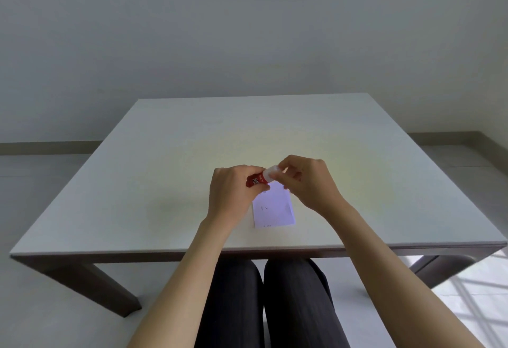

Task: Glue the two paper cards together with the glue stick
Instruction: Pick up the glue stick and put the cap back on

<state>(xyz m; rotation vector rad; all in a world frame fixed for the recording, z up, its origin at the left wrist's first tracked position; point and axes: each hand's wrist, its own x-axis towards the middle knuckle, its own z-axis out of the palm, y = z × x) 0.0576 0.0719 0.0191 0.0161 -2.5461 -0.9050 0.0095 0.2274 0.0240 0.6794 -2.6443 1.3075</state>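
Note:
A red glue stick (257,180) with a white cap (270,173) is held just above the table, lying nearly level. My left hand (232,192) is wrapped around its red body. My right hand (308,179) pinches the white cap with its fingertips. Below the hands a white paper card (275,208) with small printed marks lies flat on the table near the front edge. Its far end is hidden by my hands. I cannot tell whether a second card lies under it.
The pale square table (165,182) stands against a plain wall, its front edge just beyond my knees. My dark-trousered legs (269,306) sit under that edge. A chair part (450,262) shows under the table at the right.

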